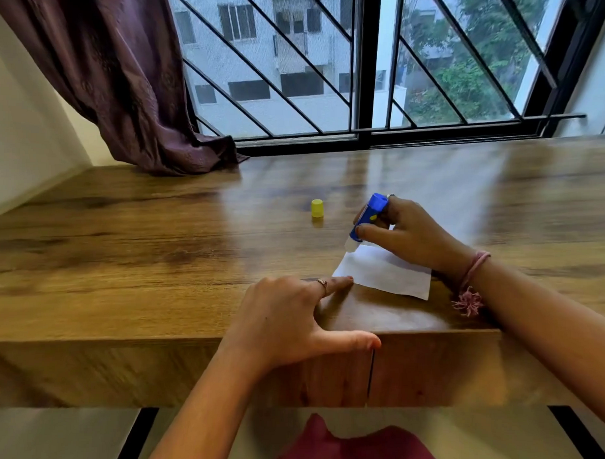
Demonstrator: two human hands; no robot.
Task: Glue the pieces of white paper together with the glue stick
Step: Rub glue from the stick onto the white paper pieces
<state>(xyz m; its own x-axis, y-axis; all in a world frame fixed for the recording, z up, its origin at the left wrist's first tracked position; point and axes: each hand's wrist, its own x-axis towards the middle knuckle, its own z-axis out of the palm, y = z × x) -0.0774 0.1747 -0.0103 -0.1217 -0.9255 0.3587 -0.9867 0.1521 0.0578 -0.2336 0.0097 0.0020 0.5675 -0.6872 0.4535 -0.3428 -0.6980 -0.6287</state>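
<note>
A small piece of white paper (383, 271) lies flat on the wooden table (157, 231) near its front edge. My right hand (409, 233) grips a blue glue stick (368, 218), tilted, with its white tip touching the paper's far left corner. My left hand (291, 318) rests on the table with fingers spread; one fingertip presses the paper's near left corner and the thumb lies along the table's front edge. The glue stick's yellow cap (317, 208) stands upright on the table, left of the glue stick. Only one sheet is distinguishable.
A purple curtain (128, 79) hangs at the back left, its hem pooling on the table. A barred window (351, 66) runs along the table's far edge. Red cloth (355, 447) shows below the table's front edge.
</note>
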